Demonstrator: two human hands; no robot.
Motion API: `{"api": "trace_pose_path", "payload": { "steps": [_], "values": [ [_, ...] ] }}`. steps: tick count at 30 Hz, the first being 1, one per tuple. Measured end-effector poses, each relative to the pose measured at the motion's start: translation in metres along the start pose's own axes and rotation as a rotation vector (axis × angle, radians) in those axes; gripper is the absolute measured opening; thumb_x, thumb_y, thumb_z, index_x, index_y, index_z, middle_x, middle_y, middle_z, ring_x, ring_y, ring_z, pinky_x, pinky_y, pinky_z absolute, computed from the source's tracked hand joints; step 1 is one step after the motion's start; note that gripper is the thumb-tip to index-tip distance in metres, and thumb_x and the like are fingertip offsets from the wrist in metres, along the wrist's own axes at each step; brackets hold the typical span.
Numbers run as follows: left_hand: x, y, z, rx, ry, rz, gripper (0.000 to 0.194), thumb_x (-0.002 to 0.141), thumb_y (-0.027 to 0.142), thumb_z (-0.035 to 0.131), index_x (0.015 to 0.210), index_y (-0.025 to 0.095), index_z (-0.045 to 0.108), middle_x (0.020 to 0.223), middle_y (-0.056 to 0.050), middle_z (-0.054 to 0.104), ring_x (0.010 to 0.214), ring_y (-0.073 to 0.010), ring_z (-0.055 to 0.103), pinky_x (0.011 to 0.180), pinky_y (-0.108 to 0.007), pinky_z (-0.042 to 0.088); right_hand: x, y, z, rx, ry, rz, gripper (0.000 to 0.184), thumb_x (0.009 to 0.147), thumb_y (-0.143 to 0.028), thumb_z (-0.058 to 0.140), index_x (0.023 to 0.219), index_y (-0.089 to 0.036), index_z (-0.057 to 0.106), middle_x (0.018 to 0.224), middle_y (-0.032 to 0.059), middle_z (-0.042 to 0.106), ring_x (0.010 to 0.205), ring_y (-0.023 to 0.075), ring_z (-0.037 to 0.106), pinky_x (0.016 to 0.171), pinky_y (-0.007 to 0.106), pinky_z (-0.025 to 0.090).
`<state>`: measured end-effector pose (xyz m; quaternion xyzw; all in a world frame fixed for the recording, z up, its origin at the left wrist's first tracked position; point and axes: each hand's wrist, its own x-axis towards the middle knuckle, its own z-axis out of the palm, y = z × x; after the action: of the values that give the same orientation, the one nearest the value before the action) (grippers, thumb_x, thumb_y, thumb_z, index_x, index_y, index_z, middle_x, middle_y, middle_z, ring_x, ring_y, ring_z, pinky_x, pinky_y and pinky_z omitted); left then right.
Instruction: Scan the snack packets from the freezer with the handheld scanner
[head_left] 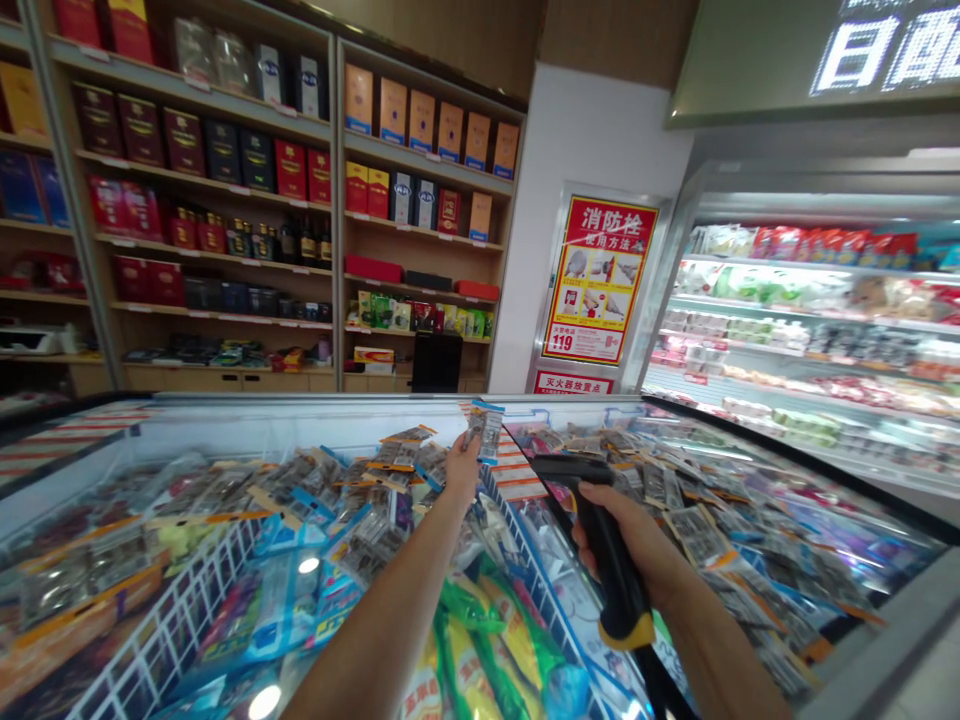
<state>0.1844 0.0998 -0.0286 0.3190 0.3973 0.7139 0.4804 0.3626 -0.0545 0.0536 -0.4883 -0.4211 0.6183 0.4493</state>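
My left hand (463, 462) reaches to the far side of an open chest freezer (300, 412) and grips a small clear packet with a blue edge (490, 428). In my right hand (626, 530) is a black barcode scanner with a yellow band (611, 560), its head pointing left toward the packet and its cord running down. Similar packets with orange and blue edges (401, 455) lie in a pile around and left of my left hand. Below my left forearm are green and yellow bags (480, 650). More packets (697, 530) lie under glass, right of the scanner.
White wire dividers (180, 620) split the freezer into sections. Behind it stand shelves (337, 250) of boxes and bottles, and a red and yellow wall sign (600, 280). A lit refrigerated display (810, 330) is on the right.
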Motion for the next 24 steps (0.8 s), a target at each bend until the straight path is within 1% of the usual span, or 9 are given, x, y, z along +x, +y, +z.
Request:
{"api": "trace_pose_path", "payload": {
  "steps": [4,8,14,16,18,20,22,24],
  "values": [
    [0.001,-0.001,-0.001,-0.006,-0.007,0.003,0.039,0.063,0.036,0.059,0.098,0.019,0.055,0.087,-0.003,0.063,0.07,-0.0118,0.055,0.057,-0.022,0.039,0.001,0.001,0.003,-0.04,0.003,-0.033,0.025,0.074,-0.036,0.05,0.062,-0.014,0.054,0.041,0.0006,0.055,0.03,0.01,0.048,0.029,0.018,0.034],
    [0.002,-0.001,-0.001,0.006,0.008,0.001,0.036,0.065,0.035,0.057,0.098,0.019,0.055,0.086,-0.003,0.062,0.069,-0.0109,0.054,0.058,-0.021,0.04,0.004,0.001,0.006,-0.028,0.012,-0.058,0.023,0.073,-0.034,0.049,0.062,-0.015,0.053,0.039,0.0006,0.054,0.029,0.0104,0.047,0.028,0.018,0.034],
    [0.001,0.0,0.0,-0.02,0.007,-0.01,0.033,0.068,0.036,0.054,0.097,0.02,0.055,0.085,-0.002,0.062,0.069,-0.0101,0.055,0.057,-0.02,0.04,0.01,0.001,0.011,0.038,-0.008,-0.008,0.018,0.074,-0.032,0.05,0.07,-0.015,0.054,0.039,-0.0014,0.053,0.029,0.0108,0.049,0.03,0.018,0.036],
    [0.001,0.002,0.0,-0.003,0.013,-0.004,0.033,0.068,0.037,0.054,0.096,0.02,0.056,0.082,-0.002,0.062,0.066,-0.0102,0.055,0.056,-0.02,0.04,0.012,0.002,0.008,0.036,-0.002,-0.029,0.019,0.074,-0.033,0.051,0.069,-0.015,0.054,0.039,-0.0019,0.052,0.029,0.0106,0.048,0.029,0.018,0.036],
    [0.002,0.003,-0.002,0.067,0.022,0.019,0.031,0.07,0.037,0.052,0.094,0.019,0.057,0.078,-0.002,0.062,0.063,-0.0109,0.055,0.055,-0.021,0.039,0.012,0.002,0.001,0.02,0.035,-0.083,0.022,0.073,-0.035,0.052,0.063,-0.015,0.053,0.039,-0.001,0.053,0.03,0.0103,0.048,0.029,0.018,0.035],
    [0.004,0.007,-0.005,0.193,0.039,0.088,0.024,0.07,0.033,0.051,0.088,0.018,0.059,0.072,-0.002,0.062,0.061,-0.0124,0.054,0.055,-0.023,0.039,0.012,0.002,-0.012,0.005,0.102,-0.134,0.025,0.072,-0.035,0.053,0.058,-0.015,0.052,0.039,0.0001,0.053,0.03,0.0103,0.048,0.029,0.018,0.035],
    [0.006,0.013,-0.01,0.356,0.079,0.176,0.015,0.068,0.027,0.053,0.078,0.018,0.06,0.067,-0.002,0.061,0.063,-0.0153,0.055,0.059,-0.025,0.04,0.011,0.001,-0.028,0.01,0.17,-0.152,0.024,0.072,-0.035,0.054,0.059,-0.015,0.053,0.04,0.0004,0.054,0.03,0.0104,0.049,0.029,0.018,0.036],
    [0.006,0.022,-0.015,0.509,0.146,0.233,0.008,0.064,0.022,0.056,0.071,0.018,0.059,0.063,-0.003,0.06,0.068,-0.0194,0.056,0.066,-0.029,0.041,0.009,0.0,-0.046,0.031,0.234,-0.151,0.022,0.072,-0.035,0.054,0.063,-0.015,0.054,0.04,0.0,0.054,0.031,0.0104,0.049,0.029,0.018,0.036]
  ]
}}
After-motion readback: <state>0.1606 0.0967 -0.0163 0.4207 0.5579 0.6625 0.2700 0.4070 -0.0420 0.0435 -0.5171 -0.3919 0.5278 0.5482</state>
